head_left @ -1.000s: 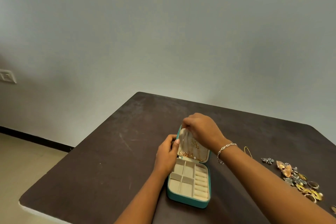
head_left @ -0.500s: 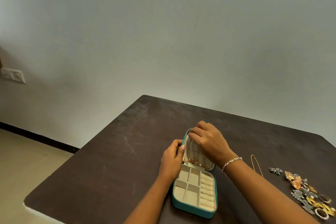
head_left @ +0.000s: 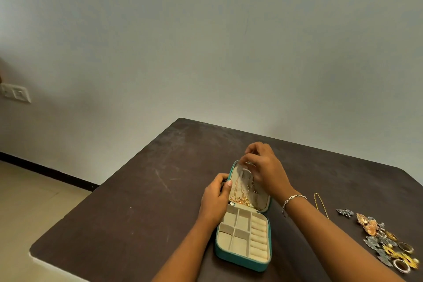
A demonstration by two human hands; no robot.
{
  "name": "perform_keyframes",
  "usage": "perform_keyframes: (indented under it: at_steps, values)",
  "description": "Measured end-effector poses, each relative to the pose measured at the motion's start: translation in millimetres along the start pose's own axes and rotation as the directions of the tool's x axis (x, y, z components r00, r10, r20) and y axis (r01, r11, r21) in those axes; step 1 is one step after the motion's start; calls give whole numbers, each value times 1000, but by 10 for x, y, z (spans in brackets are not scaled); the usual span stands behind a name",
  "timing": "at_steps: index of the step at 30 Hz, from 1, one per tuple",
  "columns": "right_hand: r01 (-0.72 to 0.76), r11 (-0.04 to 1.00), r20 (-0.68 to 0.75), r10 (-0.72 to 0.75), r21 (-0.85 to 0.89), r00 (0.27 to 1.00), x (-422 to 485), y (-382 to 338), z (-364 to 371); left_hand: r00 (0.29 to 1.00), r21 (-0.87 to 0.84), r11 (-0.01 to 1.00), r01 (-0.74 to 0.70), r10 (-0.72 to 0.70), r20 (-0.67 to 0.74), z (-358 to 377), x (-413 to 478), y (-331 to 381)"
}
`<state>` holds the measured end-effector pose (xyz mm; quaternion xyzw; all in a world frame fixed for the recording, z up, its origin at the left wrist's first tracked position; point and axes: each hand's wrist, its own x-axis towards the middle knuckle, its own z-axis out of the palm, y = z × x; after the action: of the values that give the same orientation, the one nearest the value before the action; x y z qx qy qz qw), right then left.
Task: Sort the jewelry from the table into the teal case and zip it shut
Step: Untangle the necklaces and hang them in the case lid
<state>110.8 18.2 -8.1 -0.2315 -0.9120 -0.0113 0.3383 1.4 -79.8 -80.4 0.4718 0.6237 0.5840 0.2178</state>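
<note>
The teal case [head_left: 240, 260] lies open on the dark table [head_left: 146, 208], its beige tray of compartments toward me and its lid [head_left: 238, 175] propped up behind. Gold chains [head_left: 241, 199] hang inside the lid. My left hand [head_left: 215, 199] grips the lid's left edge. My right hand [head_left: 263, 169] is at the lid's top, fingers curled and pinching something small there; I cannot make out what. A gold chain [head_left: 320, 205] lies on the table right of my right wrist. A pile of brooches, earrings and rings [head_left: 386, 242] sits at the far right.
The table's left edge [head_left: 96, 192] drops to a tiled floor. A grey wall stands behind the table, with a switch plate [head_left: 14, 92] at the left. Bare tabletop stretches left of and behind the case.
My right hand has risen from inside the lid to its top edge. My left hand keeps its hold on the lid's side. The camera view has shifted slightly.
</note>
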Motion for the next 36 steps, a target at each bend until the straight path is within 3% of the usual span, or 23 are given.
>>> perform_keyframes:
  at_steps: [4,11,17,24,30,36]
  values:
    - [-75,994,-65,80,74,995,-15,-27,-118,1000,-8,1000,17,-17,2,-12,5,17]
    - [-53,999,-10,53,2,999,-210,-53,-318,1000,-41,999,12,-12,-2,-32,-17,52]
    - [-119,993,-98,115,-28,988,-634,84,-608,999,-4,999,54,-54,6,-49,-8,51]
    - [-305,948,60,300,97,952,-1561,269,-1117,991,88,987,134,-130,-44,-98,66,-3]
    - [-506,853,247,467,127,849,-2295,251,-1338,993,179,977,113,-106,-46,-67,89,36]
    - [-487,868,221,459,94,860,-2444,189,-1216,981,238,953,185,-195,19,-96,151,118]
